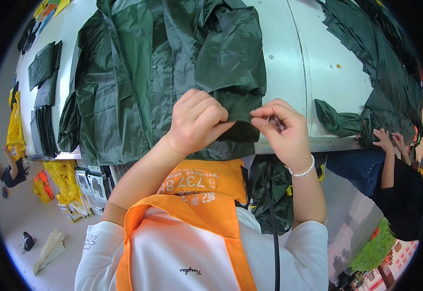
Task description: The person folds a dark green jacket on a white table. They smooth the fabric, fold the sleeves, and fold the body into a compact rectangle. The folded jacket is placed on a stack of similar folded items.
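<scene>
A dark green raincoat (124,97) of shiny thin fabric lies spread over the pale table in front of me. My left hand (197,119) is closed, pinching one side of its sleeve cuff (241,116) near the table's front edge. On the cuff's other side, my right hand (284,128) grips the fabric between thumb and fingertips. Something small and shiny shows inside the right hand, too little of it visible to name. Between both hands the cuff is held up, with its opening toward me.
Folded dark garments (44,109) lie at the table's left. On the right are a bundled green piece (337,119) and a long pile of dark green fabric (395,82), where a co-worker's hands (388,140) work. Yellow garments (63,179) hang below the left edge.
</scene>
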### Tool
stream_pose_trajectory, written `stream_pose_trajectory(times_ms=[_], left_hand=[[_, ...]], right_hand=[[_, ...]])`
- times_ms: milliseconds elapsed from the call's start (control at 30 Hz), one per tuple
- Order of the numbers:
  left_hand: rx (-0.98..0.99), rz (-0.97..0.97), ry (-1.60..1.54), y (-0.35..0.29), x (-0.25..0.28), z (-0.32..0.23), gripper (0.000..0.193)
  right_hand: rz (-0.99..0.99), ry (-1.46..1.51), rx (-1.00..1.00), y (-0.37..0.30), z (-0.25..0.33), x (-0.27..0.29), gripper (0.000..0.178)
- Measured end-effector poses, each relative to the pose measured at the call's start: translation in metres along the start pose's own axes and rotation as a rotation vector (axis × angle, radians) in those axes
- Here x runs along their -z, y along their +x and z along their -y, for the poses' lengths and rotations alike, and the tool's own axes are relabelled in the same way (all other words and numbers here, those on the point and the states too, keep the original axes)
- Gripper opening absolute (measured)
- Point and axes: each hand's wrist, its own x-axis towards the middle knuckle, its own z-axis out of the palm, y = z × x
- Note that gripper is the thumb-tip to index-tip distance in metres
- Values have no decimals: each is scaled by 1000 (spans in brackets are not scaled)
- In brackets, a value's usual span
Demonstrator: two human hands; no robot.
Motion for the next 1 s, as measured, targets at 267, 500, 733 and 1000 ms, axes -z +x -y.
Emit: stream_pose_trajectory(times_ms=[267,500,733,1000], left_hand=[[39,62,64,3,3,-1,34],[67,59,58,-1,4,3,34],[71,30,65,-1,0,2,33],[78,37,61,-2,1,2,30]], right_hand=[[-7,57,-65,4,-8,-13,10],[-166,-19,-141,15,-15,18,6],[168,-35,60,17,3,5,11],[7,-181,179,25,7,-5,11]])
